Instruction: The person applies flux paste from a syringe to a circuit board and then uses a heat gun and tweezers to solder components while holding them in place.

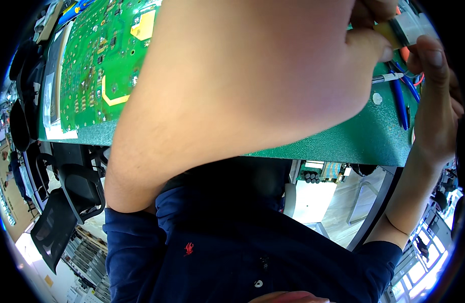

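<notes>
Above the right side of the green table (353, 139), the left hand (358, 55) pinches the amber end of a translucent tube (410, 28), banded black; the right hand (437, 96) grips its clear end, fingers partly hidden. The left forearm (202, 101) covers much of a green circuit board (98, 65), its markings too small to read. A red emblem (189, 248) marks the navy shirt (217, 267).

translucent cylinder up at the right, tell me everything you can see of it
The translucent cylinder, plastic by its look, is whitish at its right part, with a dark band and a yellow-amber section at its left; whether that is contents or a part is unclear. It lies roughly sideways above the green table. The left hand pinches the amber end; the right hand's thumb is at its lower edge, contact unclear.
</notes>
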`<state>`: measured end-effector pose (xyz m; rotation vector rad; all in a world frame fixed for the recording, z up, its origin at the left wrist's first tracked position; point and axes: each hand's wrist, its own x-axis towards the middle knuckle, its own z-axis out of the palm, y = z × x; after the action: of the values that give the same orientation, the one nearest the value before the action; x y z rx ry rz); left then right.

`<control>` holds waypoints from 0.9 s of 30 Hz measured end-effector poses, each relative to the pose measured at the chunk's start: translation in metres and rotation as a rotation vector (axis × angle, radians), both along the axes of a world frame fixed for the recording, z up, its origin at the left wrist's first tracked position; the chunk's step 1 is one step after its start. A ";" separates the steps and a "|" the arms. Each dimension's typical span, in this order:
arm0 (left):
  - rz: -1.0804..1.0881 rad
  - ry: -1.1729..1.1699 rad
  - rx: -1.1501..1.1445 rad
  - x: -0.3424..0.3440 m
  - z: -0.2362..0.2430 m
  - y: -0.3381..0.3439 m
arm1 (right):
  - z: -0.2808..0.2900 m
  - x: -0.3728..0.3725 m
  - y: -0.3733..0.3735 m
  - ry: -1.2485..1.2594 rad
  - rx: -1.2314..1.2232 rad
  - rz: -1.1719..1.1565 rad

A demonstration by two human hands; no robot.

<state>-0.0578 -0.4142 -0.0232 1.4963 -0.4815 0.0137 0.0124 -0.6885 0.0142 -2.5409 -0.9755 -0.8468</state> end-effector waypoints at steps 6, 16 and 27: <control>0.004 -0.009 -0.004 -0.004 0.001 0.011 | 0.001 0.002 -0.003 0.018 0.012 0.005; 0.018 -0.025 -0.005 0.001 0.000 0.008 | 0.003 0.002 -0.002 0.047 0.037 0.021; 0.032 -0.037 -0.011 0.002 -0.001 0.008 | 0.005 0.000 0.003 0.103 0.095 0.060</control>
<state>-0.0559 -0.4061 -0.0242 1.4955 -0.4864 0.0696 0.0123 -0.6856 0.0189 -2.4364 -0.9513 -0.7205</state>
